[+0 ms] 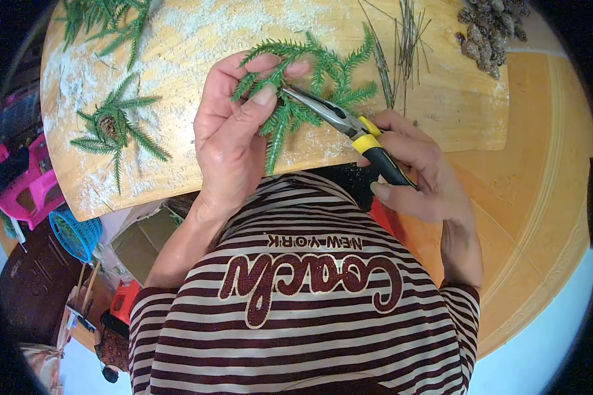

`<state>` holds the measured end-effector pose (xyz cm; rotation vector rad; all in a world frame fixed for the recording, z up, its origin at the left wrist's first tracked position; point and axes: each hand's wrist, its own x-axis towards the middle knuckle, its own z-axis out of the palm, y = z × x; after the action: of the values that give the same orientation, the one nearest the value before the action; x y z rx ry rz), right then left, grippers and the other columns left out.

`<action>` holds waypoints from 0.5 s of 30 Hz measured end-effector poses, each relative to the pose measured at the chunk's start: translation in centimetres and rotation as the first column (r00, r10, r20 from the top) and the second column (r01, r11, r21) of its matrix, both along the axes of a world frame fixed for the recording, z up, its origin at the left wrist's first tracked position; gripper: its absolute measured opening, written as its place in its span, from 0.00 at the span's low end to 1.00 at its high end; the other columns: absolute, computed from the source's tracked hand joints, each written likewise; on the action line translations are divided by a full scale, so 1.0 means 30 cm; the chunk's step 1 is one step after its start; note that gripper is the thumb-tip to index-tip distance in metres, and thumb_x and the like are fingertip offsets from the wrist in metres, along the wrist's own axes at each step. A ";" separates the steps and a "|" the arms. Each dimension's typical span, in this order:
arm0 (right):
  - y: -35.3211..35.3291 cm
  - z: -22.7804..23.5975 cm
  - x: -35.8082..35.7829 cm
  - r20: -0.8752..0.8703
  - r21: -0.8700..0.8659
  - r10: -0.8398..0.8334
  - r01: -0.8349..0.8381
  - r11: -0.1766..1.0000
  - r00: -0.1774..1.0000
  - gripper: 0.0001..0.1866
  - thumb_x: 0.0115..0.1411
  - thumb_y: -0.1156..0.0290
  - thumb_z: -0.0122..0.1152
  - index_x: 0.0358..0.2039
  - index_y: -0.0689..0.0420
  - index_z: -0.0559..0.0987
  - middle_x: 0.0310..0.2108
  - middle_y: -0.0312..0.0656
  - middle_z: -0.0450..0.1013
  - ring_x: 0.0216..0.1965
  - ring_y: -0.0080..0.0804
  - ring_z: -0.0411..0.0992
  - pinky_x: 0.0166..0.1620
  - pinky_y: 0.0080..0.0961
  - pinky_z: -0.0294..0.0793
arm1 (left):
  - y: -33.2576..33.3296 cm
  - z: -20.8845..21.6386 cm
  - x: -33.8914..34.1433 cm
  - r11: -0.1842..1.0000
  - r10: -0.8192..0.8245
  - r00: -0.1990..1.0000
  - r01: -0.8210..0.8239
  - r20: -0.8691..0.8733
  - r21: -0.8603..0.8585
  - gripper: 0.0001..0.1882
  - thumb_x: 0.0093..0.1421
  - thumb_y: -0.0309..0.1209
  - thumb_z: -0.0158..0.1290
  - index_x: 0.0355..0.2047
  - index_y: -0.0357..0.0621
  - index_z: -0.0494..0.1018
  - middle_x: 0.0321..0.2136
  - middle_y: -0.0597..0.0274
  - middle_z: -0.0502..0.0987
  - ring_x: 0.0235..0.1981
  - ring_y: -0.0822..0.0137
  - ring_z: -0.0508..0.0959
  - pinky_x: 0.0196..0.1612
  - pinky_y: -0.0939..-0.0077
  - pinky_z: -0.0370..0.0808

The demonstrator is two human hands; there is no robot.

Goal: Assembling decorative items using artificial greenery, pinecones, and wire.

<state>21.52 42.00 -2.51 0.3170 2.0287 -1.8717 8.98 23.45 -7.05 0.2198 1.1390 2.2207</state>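
My left hand point(229, 135) pinches a green artificial pine sprig point(333, 72) near its middle, thumb in front and fingers partly behind the needles. Black-and-yellow long-nose pliers point(339, 118) are gripped in my right hand point(422, 168), their handles lying across the palm and fingers. The metal jaws point up and left, and their tip reaches into the sprig right beside my left thumb. Needles and fingers hide what the tip bites on. To the left on the wooden table point(197, 85) lies a finished-looking sprig point(120, 125) with a small pine cone point(108, 126) at its centre.
White flecks are scattered over the tabletop. More green sprigs point(115, 26) lie at the far left, thin dark wire stems point(405, 46) at the far middle, and a heap of pine cones point(491, 36) at the far right. Left of the table stand a pink stool point(29, 187) and blue basket point(76, 234).
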 end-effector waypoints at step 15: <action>-0.009 -0.033 0.016 -0.115 0.067 -0.038 0.046 0.997 0.993 0.12 0.39 0.75 0.60 0.28 0.63 0.75 0.32 0.40 0.64 0.34 0.28 0.64 0.35 0.19 0.62 | -0.001 0.003 -0.004 0.999 -0.035 0.999 0.035 -0.001 0.014 0.14 0.61 0.20 0.41 0.48 0.34 0.61 0.44 0.45 0.73 0.49 0.62 0.72 0.53 0.71 0.66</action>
<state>22.01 41.73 -3.51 0.2791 2.1823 -1.8870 8.86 23.41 -6.96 0.2450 1.1122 2.1986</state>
